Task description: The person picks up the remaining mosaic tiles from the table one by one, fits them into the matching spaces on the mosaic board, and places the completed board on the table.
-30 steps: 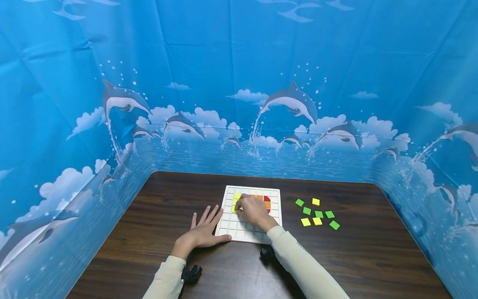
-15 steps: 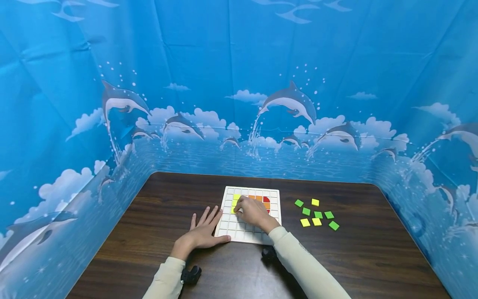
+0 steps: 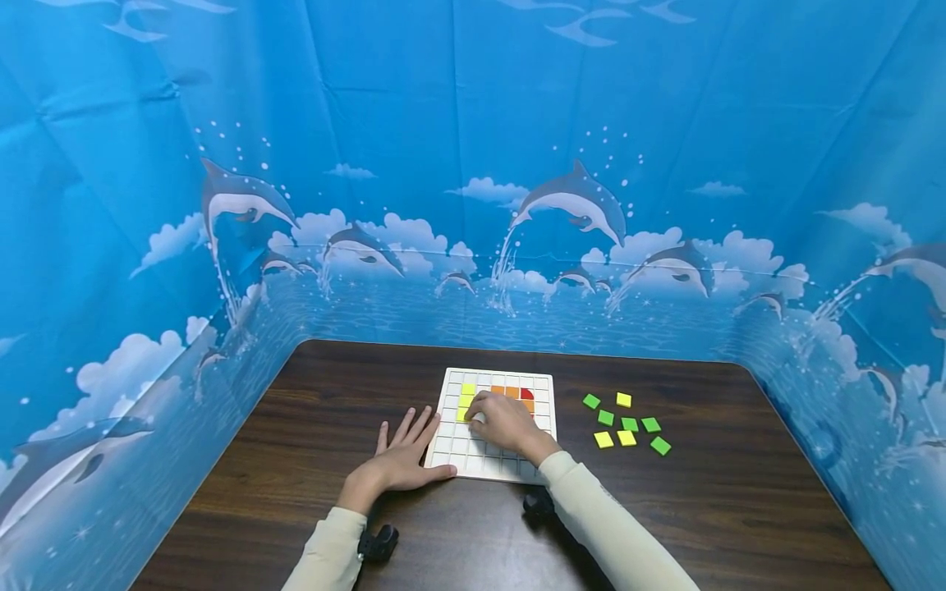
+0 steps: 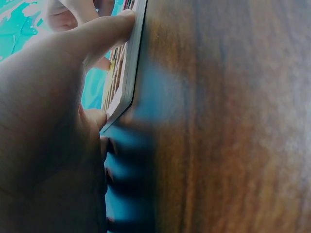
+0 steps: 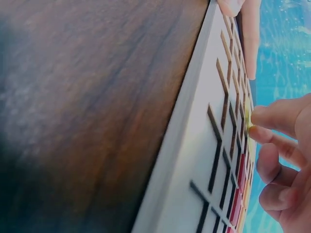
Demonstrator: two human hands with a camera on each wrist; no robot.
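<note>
A white gridded board [image 3: 473, 464] lies on the dark wooden table, partly covered by my right hand [image 3: 504, 423]. Yellow square tiles [image 3: 465, 401] form a column on its left part. My right thumb and index finger pinch at a yellow tile [image 5: 251, 146] low on the grid, the other fingers curled in. My left hand [image 3: 399, 458] lies flat with fingers spread, fingertips at the board's left edge and thumb on its near left corner. In the left wrist view, the left thumb [image 4: 104, 34] presses the board's edge [image 4: 129, 73].
Orange tiles [image 3: 512, 392] and a red rounded tile [image 3: 527, 394] sit on the board beyond my right hand. Several loose green tiles [image 3: 629, 424] and yellow tiles [image 3: 603, 440] lie right of the board. A blue dolphin-print curtain [image 3: 458, 205] surrounds the table.
My right hand has shifted slightly right and toward me, showing more of the yellow column. My left hand keeps its place, and the loose tiles have not moved.
</note>
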